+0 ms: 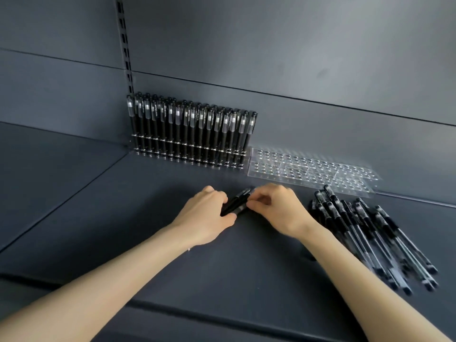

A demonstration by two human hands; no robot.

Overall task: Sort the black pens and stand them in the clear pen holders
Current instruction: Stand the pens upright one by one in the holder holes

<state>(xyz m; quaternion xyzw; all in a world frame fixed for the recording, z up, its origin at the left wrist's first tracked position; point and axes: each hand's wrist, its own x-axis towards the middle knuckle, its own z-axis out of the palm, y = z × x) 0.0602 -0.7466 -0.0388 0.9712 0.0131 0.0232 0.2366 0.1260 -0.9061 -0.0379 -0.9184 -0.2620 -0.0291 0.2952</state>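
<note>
Several pens point(236, 203) held low over shelf point(172, 267), mid-front | left hand point(204, 213) grips barrels; right hand point(278, 208) pinches upper ends | judged: square the ends, keep bundle small, seat singly in empty holders point(308, 169) right of full holder point(190, 154) | loose pile point(370, 238) waits right

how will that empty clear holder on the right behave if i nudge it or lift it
The empty clear holder looks like thin, hollow plastic, so it is probably light and stiff. It lies low and wide, so it is unlikely to tip; on the smooth shelf it may well slide.
</note>
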